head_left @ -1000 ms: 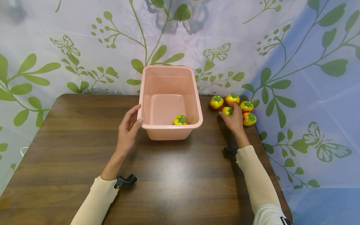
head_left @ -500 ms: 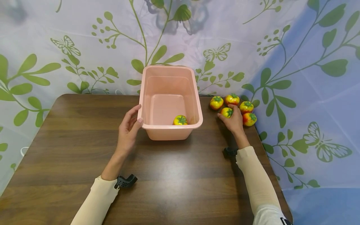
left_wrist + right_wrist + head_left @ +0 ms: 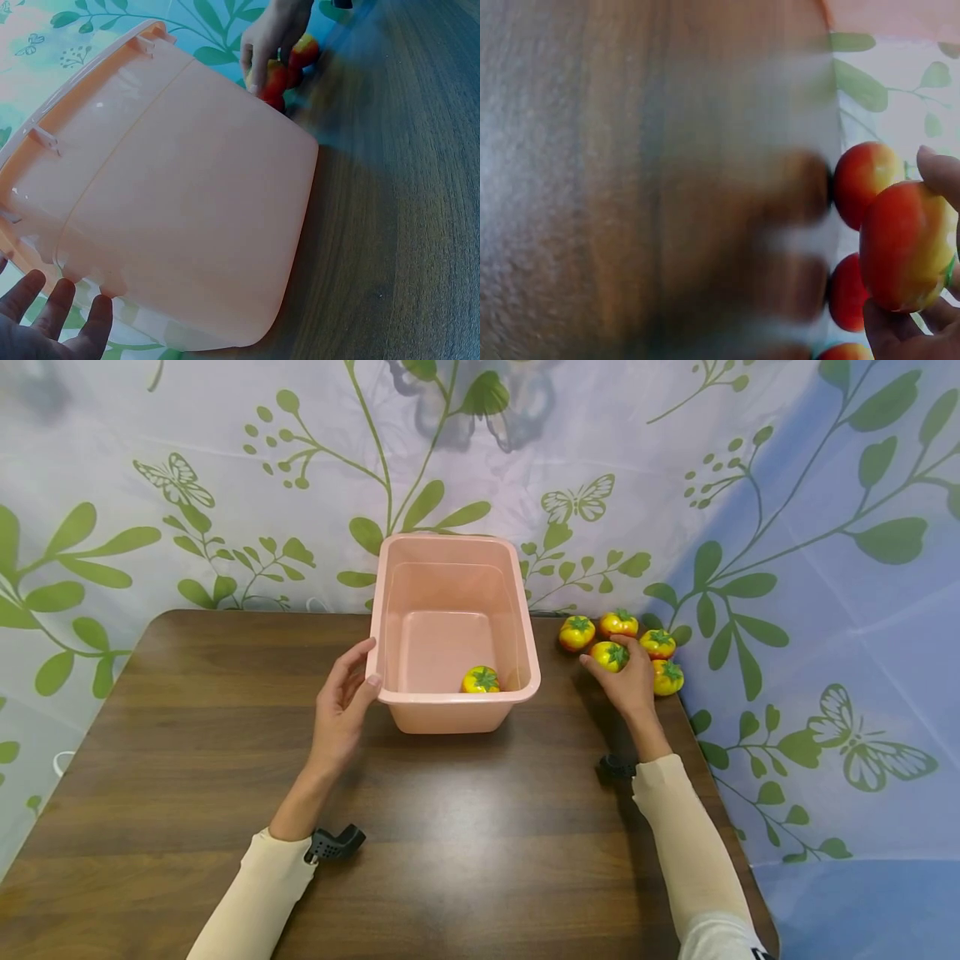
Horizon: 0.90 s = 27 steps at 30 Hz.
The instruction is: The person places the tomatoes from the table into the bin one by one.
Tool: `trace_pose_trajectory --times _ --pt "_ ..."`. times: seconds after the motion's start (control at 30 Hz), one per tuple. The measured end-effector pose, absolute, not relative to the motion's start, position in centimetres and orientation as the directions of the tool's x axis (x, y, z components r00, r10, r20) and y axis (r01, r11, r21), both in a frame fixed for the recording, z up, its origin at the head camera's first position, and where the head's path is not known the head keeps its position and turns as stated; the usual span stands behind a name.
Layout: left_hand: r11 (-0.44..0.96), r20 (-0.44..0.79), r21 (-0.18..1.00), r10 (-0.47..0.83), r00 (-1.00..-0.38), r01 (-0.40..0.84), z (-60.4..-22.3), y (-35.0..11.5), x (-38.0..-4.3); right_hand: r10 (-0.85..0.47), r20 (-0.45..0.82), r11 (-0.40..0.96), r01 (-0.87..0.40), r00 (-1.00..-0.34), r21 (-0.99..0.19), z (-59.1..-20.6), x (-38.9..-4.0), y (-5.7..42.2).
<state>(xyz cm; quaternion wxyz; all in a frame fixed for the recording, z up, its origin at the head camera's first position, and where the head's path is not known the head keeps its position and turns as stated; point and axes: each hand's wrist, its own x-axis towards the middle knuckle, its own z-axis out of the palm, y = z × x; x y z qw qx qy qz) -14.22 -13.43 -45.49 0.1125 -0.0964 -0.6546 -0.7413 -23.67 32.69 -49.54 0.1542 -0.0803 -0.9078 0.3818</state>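
Note:
A pink plastic basin (image 3: pixel 456 717) stands at the back middle of the table. My left hand (image 3: pixel 341 710) rests at its left side, thumb tip at the rim; the left wrist view shows spread, fairly straight fingers (image 3: pixel 56 307) by the outer wall. With thumb and fingertips my right hand (image 3: pixel 628 681) pinches a glossy yellow-red tomato (image 3: pixel 609 656) with a green leafy top. The right wrist view shows the held tomato (image 3: pixel 900 247) raised in front of the others. A second tomato (image 3: pixel 480 680) lies in the basin, its lower part hidden by the front rim.
Several tomatoes sit around my right hand at the table's back right corner: one tomato (image 3: pixel 577 633) nearest the basin, another (image 3: pixel 618 623) behind, others (image 3: pixel 657 644) to the right. A patterned cloth (image 3: pixel 300 527) hangs behind the wooden table (image 3: pixel 450 877).
My right hand has closed in on the tomato and raised it slightly, moving a little to the right. The left hand and the basin have stayed in place.

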Motion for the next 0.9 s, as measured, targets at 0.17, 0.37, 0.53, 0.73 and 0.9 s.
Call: trace_pose_trajectory --times 0.17,0.37,0.53,0.73,0.9 --pt "-0.117 0.288 0.95 -0.032 -0.957 0.289 -45.4 -13.4 -14.1 0.272 0.249 0.675 0.0 -0.93 -0.738 -48.3 -23.5 32.2" --pt "-0.121 0.286 0.95 -0.034 -0.958 0.288 -45.4 -13.4 -14.1 0.274 0.298 0.667 -0.043 -0.915 -0.743 -46.2 -23.3 31.1" --pt "-0.129 0.287 0.949 -0.033 -0.957 0.289 -45.5 -13.4 -14.2 0.275 0.309 0.655 -0.058 -0.91 -0.753 -44.9 -23.3 30.3" --pt "-0.127 0.289 0.948 -0.035 -0.957 0.291 -45.5 -13.4 -14.2 0.277 0.326 0.658 -0.069 -0.904 -0.75 -43.2 -23.0 29.4" --pt "-0.132 0.287 0.948 -0.039 -0.957 0.289 -45.4 -13.4 -14.1 0.266 0.358 0.661 -0.1 -0.895 -0.743 -42.0 -22.6 28.8"
